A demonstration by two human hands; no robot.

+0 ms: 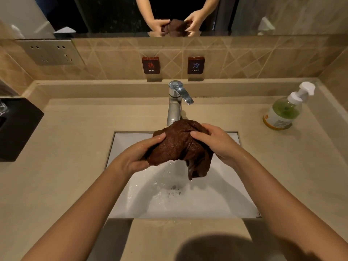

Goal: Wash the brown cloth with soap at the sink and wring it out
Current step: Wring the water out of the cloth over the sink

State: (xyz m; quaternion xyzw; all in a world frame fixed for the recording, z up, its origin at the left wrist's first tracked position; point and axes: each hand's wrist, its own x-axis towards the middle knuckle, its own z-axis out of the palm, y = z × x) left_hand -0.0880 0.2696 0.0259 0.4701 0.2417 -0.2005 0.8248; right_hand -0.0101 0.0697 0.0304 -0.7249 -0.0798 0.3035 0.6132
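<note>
A wet brown cloth (178,146) is bunched up above the white sink basin (222,194), just below the chrome tap (176,102). My left hand (139,155) grips its left end from below. My right hand (214,142) grips its right side from above. One corner of the cloth hangs down toward the basin. Water and small bubbles lie around the drain (174,187). A green soap pump bottle (284,110) stands on the counter at the right.
HOT (151,65) and COLD (195,65) signs hang on the tiled wall behind the tap. A black box (17,129) sits at the counter's left edge. A socket plate (50,52) is on the wall at upper left, below the mirror (113,16).
</note>
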